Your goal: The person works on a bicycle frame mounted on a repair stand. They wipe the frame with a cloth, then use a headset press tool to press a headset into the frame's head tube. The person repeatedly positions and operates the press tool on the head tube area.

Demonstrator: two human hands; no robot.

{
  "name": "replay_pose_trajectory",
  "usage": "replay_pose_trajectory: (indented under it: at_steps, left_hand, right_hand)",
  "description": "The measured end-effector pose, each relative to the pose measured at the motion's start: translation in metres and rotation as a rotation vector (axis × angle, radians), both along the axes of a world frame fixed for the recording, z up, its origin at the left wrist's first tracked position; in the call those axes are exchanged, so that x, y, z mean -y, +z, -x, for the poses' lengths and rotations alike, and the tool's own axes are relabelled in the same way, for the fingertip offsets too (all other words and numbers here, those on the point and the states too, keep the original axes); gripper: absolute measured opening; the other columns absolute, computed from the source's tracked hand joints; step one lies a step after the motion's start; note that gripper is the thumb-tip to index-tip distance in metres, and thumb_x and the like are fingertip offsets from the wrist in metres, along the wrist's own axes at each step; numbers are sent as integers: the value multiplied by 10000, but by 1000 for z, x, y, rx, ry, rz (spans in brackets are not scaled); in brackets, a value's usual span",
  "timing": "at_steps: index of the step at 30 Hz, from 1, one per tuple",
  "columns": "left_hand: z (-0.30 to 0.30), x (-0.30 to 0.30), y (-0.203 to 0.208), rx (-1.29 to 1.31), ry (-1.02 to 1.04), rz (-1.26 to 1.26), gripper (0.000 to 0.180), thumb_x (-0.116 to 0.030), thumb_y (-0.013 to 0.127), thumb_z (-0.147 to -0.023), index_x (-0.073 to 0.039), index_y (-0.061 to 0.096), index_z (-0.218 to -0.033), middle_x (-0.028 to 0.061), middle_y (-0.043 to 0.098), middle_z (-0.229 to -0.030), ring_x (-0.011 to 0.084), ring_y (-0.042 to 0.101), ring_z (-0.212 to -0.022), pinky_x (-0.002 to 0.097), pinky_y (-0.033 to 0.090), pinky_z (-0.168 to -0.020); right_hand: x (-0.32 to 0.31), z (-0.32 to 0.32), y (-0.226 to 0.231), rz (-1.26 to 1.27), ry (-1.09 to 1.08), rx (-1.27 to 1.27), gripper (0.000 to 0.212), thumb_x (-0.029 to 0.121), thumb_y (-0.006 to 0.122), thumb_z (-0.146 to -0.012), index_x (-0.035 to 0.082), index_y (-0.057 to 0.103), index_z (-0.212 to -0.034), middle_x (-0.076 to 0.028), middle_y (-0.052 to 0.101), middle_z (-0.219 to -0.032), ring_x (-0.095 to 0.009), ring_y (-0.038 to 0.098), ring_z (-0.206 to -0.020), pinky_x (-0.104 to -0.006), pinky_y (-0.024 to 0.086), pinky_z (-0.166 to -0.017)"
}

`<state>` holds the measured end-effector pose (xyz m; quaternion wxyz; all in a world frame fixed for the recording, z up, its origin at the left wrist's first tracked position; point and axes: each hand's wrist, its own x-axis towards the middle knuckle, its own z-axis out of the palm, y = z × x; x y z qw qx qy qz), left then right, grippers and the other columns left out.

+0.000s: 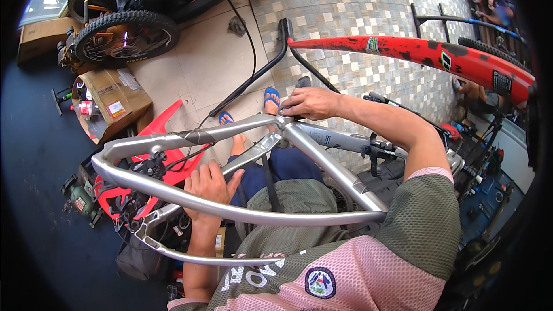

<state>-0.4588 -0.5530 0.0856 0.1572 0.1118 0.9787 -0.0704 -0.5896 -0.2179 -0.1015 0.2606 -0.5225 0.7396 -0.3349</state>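
A bare silver bicycle frame [328, 164] lies across in front of my body, its tubes forming an open triangle. My left hand [207, 190] reaches beneath the nearest long tube and is closed over a flatter tube behind it, thumb apart; the fingertips are hidden. At the frame's far junction, my right hand [314, 103] presses bent fingers onto the tube end. A dark grey, cloth-like piece [303, 82] sticks out beyond these fingers; most of it is hidden. Black cables and a dark mechanism [151, 165] hang near the frame's left end.
A red, worn bicycle frame tube [403, 47] extends in from the right. Black stand legs [253, 83] spread on the tiled floor [351, 0]. To the left are a red frame part [164, 124], a cardboard box [115, 103] and a wheel [127, 37]. Tools [489, 196] lie at right.
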Motion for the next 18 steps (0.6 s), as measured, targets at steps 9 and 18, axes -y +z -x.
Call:
replay_pose_trajectory:
  at_steps: [9,18]
  left_hand:
    - [-5,5,-6,-82,-51,-30,594,-684,668,-883,-97,593,-825,65,538,-748,244,590,-663,387,464,-596]
    - [-3,4,-3,-91,-50,-31,591,-682,675,-877,-99,601,-813,58,535,-739,245,592,-667,391,462,-607]
  right_hand:
    - [13,1,28,-302,26,-162,334,234,686,-874,212,762,-1199,-37,667,-982,-228,610,-1013,-390,505,-858]
    - [19,35,16,-504,-373,734,381,266,646,-861,33,786,-1129,-175,776,-1080,-275,727,-977,-386,556,-905]
